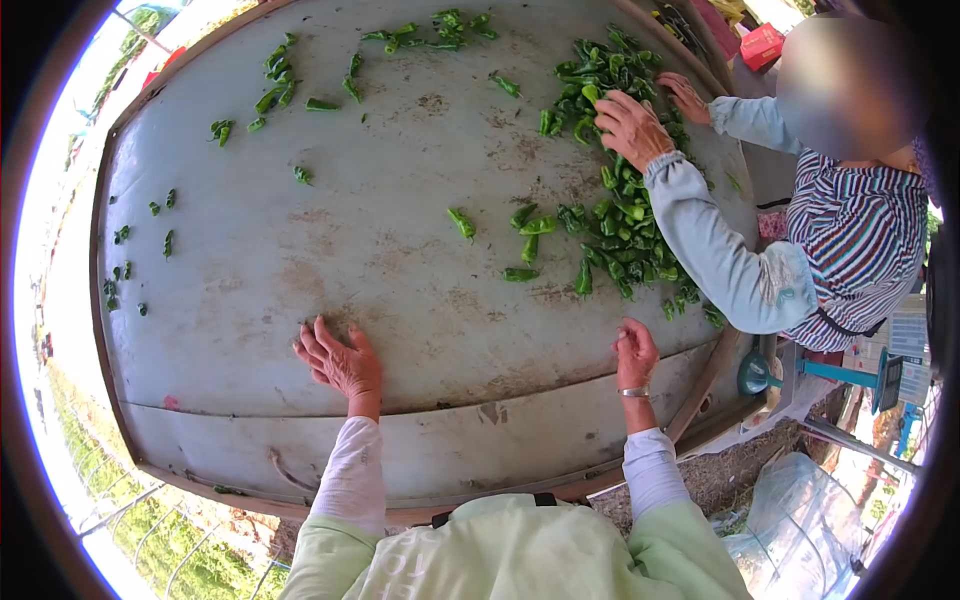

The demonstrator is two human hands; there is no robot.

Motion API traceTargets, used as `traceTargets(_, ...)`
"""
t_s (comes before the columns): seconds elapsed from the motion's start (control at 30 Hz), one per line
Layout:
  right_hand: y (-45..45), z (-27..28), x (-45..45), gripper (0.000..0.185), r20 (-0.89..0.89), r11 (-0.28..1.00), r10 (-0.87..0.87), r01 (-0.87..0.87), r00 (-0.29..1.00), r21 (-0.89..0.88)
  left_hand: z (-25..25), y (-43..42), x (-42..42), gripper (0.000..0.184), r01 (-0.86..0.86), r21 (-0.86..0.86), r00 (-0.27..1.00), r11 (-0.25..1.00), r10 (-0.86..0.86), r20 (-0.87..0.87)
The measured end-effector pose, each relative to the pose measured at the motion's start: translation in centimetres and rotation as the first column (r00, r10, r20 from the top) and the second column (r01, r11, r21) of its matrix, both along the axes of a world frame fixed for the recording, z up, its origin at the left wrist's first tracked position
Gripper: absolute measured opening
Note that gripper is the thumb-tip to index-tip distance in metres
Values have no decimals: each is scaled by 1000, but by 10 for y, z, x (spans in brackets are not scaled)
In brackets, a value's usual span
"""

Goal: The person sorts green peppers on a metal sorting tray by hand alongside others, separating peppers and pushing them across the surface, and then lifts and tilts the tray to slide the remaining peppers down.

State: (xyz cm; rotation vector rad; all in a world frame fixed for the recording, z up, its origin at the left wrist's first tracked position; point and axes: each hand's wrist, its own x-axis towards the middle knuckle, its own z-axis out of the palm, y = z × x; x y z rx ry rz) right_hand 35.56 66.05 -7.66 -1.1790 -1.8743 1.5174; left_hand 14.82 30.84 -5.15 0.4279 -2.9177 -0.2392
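Note:
My left hand [342, 362] is over the bare metal tabletop at the lower left, fingers spread and nothing seen in them. Closer to the pepper heap, my right hand [637, 354] has its fingers curled together; whatever they may hold is hidden. A wristwatch or bracelet [635, 392] circles that wrist. Just above my right hand lies the heap of green peppers [630, 215]. Several loose peppers, such as one green pepper [461, 223], lie left of the heap.
A co-worker in a striped top [850, 230] stands at the right, with a hand [632, 128] on the heap. Small peppers [168, 243] lie at far left, more peppers [440, 35] at the far edge. A raised wooden rim [700, 390] borders the metal table [360, 260].

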Motion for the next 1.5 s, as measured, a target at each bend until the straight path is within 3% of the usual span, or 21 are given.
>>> traceTargets(0.3, 31, 2, -31, 19, -124, 999, -31, 36, 992, 36, -4, -3, -1, 61, -7, -11, 1000, 1000, 7, 19)
traceTargets(0.37, 42, 5, -44, 22, -5, 955, 21, -19, 1000, 297, -4, -2, -1, 60, -4, -12, 1000, 1000, 4, 20)
traceTargets(0.5, 70, 5, -83, 24, 13, 938, 62, -63, 998, 341, -4, -2, -1, 60, -7, -9, 1000, 1000, 7, 20)
traceTargets(0.57, 79, 9, -104, 28, 208, 805, 75, -182, 975, 564, -6, -3, -1, 60, -7, -17, 1000, 1000, 7, 21)
traceTargets(0.6, 81, 15, -112, 28, 206, 807, 77, -182, 976, 562, -7, -5, -1, 60, -7, -23, 1000, 1000, 8, 20)
traceTargets(0.67, 83, 26, -127, 34, 568, 815, 63, -371, 820, 446, -9, -6, -2, 60, -8, -27, 1000, 1000, 9, 14)
traceTargets(0.77, 92, 24, -132, 40, 679, 726, 103, -522, 727, 448, -7, -4, -1, 60, -8, -32, 1000, 999, 8, 10)
traceTargets(0.9, 97, 27, -128, 37, 627, 728, 193, -539, 755, 424, -4, -1, -1, 60, -18, -17, 1000, 1000, 18, 15)
traceTargets(0.97, 93, 31, -124, 36, 658, 748, 253, -575, 709, 332, -5, -2, -1, 60, -13, -13, 1000, 1000, 13, 9)
traceTargets(1.13, 84, 26, -112, 28, 639, 783, 199, -513, 743, 352, -4, -2, 0, 60, -11, -20, 1000, 1000, 11, 18)
traceTargets(1.2, 87, 19, -104, 20, 423, 906, 200, -331, 884, 264, -3, -2, -1, 59, -21, -19, 999, 1000, 22, 26)
traceTargets(1.3, 85, 5, -90, 18, 306, 917, 135, -236, 942, 321, -2, -2, -1, 61, -9, 12, 999, 1000, 8, 37)
traceTargets(1.43, 85, 10, -90, 24, 384, 894, 106, -257, 917, 368, -2, -1, -1, 61, -5, 9, 999, 1000, 5, 32)
traceTargets(1.5, 82, 17, -96, 30, 391, 921, 112, -244, 914, 305, -1, 0, -1, 61, -15, 5, 999, 1000, 14, 42)
